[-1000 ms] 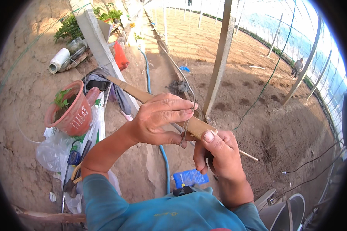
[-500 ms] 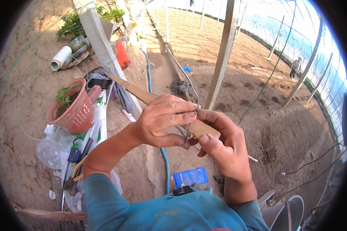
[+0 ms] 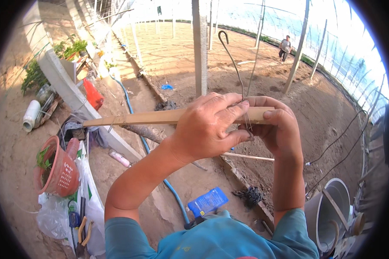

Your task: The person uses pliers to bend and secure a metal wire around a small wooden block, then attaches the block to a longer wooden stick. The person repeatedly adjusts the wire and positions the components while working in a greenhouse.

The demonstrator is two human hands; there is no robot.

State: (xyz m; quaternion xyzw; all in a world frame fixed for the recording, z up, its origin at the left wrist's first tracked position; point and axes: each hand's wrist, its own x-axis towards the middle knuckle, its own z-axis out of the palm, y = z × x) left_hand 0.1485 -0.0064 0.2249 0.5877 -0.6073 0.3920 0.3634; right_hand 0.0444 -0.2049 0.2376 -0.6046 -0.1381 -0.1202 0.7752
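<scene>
A long flat strip of wood or bamboo [image 3: 151,117] lies crosswise in front of me, its narrower far end to the left. My left hand [image 3: 207,123] is closed over it near the right end, thumb and fingers pinching a stiff metal wire [image 3: 235,64] that crosses the strip. Above the fingers the wire rises and ends in a hook; thinner strands loop round the strip beside the fingertips. My right hand [image 3: 283,123] grips the strip's right end, thumb on the front face and fingers curled behind. Another wire loop [image 3: 113,124] circles the strip toward its left end.
At left are a reddish plastic container [image 3: 67,175] with a seedling, pliers [image 3: 85,233] and plastic bags. A blue hose [image 3: 174,194] runs past a blue packet [image 3: 208,201]. Concrete posts [image 3: 200,52] stand ahead; a bucket [image 3: 317,216] is at lower right. Another person [image 3: 285,47] stands far off.
The strip has swung from a slant to nearly level, and both hands have moved up and right with it. The wire's hooked top now shows above the hands. My view has turned rightward.
</scene>
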